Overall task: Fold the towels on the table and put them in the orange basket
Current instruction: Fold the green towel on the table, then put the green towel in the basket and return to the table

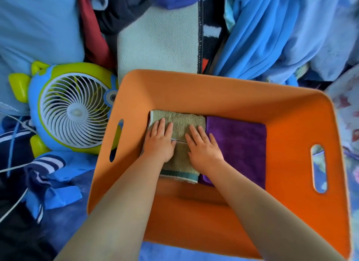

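Observation:
The orange basket (223, 93) fills the middle of the head view. On its floor at the left lies a folded olive-green towel (182, 121) with a teal border. A folded purple towel (239, 142) lies right beside it, touching its right edge. My left hand (160, 142) rests flat on the green towel with fingers spread. My right hand (203, 146) lies flat on the same towel, its outer fingers reaching over the purple one. Neither hand grips anything.
A blue and green desk fan (72, 109) lies left of the basket, with white cables (13, 204) trailing from it. A white textured mat (157, 41) lies beyond the basket. Blue clothes (272, 33) and other garments are piled all around.

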